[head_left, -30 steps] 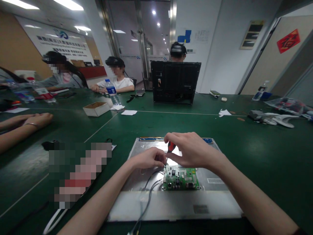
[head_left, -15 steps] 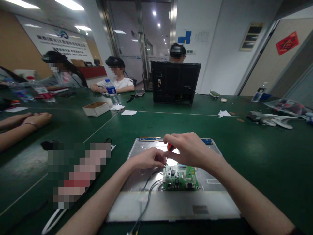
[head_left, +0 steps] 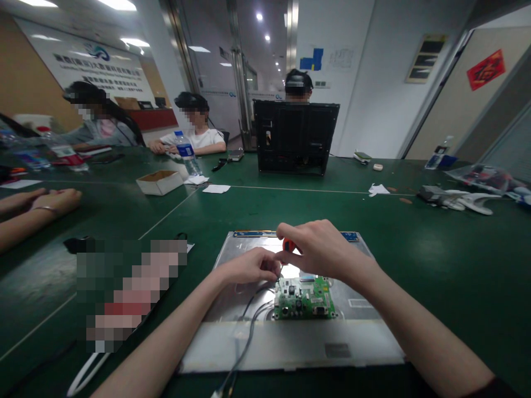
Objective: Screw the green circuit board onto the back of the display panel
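Head view: right hand [head_left: 317, 249] clamped round a screwdriver [head_left: 287, 245], tip near the ten o'clock corner of the board [head_left: 305, 299]; left hand [head_left: 254, 265] curled beside it, whether gripping anything I can't tell

Right of the LCD panel [head_left: 298, 345], past the right forearm [head_left: 415, 312], bare desk [head_left: 452, 260] gives wide passage. Beyond its far edge, open room reaches the black monitor housing [head_left: 296, 138]. Left of it, a blurred long item [head_left: 136, 293] narrows the way. Over its middle, left hand [head_left: 251, 265], right hand [head_left: 326, 249] and screwdriver [head_left: 288, 245] crowd together.
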The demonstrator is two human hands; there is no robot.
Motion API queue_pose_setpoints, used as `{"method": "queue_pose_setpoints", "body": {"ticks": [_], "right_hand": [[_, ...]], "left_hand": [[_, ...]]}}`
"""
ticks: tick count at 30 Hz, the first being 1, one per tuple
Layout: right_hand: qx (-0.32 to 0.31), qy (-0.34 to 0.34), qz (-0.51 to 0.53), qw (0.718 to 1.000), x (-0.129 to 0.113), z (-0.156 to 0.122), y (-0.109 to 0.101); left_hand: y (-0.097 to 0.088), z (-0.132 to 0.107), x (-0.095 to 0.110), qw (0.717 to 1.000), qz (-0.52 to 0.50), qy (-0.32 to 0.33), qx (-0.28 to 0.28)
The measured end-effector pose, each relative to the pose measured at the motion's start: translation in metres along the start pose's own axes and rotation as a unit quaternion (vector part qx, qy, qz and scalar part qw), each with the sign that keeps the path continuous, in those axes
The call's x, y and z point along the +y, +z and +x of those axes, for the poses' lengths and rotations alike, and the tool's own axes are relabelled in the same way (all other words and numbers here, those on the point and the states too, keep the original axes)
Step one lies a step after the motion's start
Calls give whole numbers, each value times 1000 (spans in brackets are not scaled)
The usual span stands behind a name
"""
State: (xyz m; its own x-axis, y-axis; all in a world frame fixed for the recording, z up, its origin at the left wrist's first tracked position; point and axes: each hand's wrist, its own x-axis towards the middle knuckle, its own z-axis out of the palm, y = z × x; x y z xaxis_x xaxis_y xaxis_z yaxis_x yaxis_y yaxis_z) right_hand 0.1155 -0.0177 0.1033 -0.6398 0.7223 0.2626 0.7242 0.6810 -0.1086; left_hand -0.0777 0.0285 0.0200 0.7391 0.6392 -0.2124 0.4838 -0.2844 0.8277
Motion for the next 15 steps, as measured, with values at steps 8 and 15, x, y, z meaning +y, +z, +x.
{"method": "queue_pose_setpoints", "body": {"ticks": [8,15], "right_hand": [[-26,-34,78,996,-2,-5,-6],[3,-15,-18,1000,1,0,1]], "left_hand": [[1,1,-5,1000,2,17,-1],[1,1,-3,1000,11,-5,13]]}}
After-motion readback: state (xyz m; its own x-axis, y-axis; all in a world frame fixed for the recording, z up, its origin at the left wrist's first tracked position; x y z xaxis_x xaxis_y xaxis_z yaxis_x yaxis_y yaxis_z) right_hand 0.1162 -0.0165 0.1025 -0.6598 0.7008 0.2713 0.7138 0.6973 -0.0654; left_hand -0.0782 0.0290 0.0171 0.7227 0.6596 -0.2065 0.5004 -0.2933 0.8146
